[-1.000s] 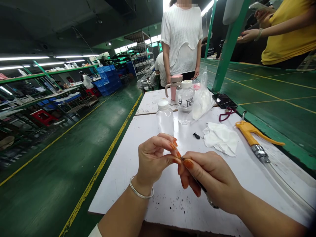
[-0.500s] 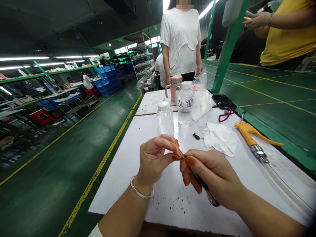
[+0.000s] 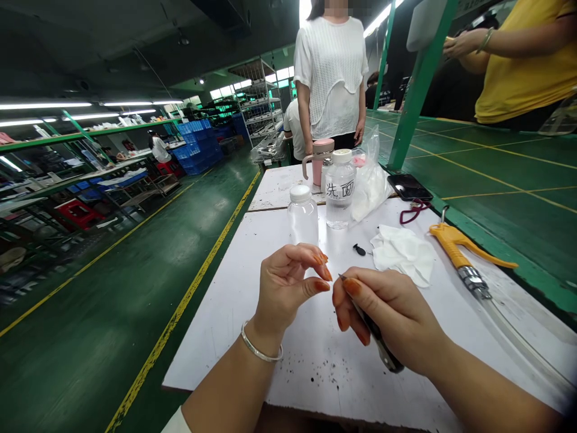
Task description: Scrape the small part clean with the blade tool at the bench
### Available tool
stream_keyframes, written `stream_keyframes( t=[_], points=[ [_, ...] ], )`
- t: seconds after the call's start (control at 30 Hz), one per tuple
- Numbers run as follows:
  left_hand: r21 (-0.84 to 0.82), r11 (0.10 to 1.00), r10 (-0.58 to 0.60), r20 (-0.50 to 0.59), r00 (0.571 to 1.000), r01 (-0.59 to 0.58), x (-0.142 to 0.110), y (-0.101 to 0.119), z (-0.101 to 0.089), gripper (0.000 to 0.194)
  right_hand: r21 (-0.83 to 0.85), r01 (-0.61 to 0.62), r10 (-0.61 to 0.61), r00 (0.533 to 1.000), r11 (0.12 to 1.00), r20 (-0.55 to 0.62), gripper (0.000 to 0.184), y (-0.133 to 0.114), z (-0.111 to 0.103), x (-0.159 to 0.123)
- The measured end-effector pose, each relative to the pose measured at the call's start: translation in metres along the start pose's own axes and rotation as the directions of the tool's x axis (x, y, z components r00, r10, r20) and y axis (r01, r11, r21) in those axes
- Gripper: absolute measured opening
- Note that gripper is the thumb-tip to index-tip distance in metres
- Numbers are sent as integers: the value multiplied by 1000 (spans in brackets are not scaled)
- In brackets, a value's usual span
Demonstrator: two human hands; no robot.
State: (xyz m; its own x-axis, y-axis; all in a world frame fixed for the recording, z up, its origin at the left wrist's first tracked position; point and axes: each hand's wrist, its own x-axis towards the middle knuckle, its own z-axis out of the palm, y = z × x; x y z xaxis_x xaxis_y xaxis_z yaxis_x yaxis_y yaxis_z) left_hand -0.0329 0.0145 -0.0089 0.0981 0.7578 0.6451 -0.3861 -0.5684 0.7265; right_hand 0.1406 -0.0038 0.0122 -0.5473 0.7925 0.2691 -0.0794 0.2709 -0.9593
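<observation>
My right hand grips a knife with a dark handle and a metal end. Its thin pointed tip sticks out past the thumb and index finger, toward my left hand. That hand, with a bracelet at the wrist, is held in a pinch, thumb and index tips almost together. Whatever they hold, if anything, is too small to make out. A narrow gap lies between the knife tip and the left fingertips. Both hands are above the white table. Beyond them lies a small black piece.
Behind my hands stand a clear white-capped bottle, a marked bottle, a pink mug and a bag of white material. Right are a white cloth, an orange air gun and a phone. A person stands opposite.
The knife tip and right hand have come apart from the left fingertips, which they touched before. The knife's handle shows more now.
</observation>
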Motion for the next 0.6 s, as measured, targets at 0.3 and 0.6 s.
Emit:
stream_keyframes(
  t=[0.3,0.6],
  points=[
    [-145,987,-97,-159,982,74,4,6,-11,39,47,8,-4,997,999,-76,34,1,-1,-3],
    [-262,956,-208,-298,931,130,6,9,-15,30,30,7,-4,995,1000,-99,33,4,2,-2]
  ],
)
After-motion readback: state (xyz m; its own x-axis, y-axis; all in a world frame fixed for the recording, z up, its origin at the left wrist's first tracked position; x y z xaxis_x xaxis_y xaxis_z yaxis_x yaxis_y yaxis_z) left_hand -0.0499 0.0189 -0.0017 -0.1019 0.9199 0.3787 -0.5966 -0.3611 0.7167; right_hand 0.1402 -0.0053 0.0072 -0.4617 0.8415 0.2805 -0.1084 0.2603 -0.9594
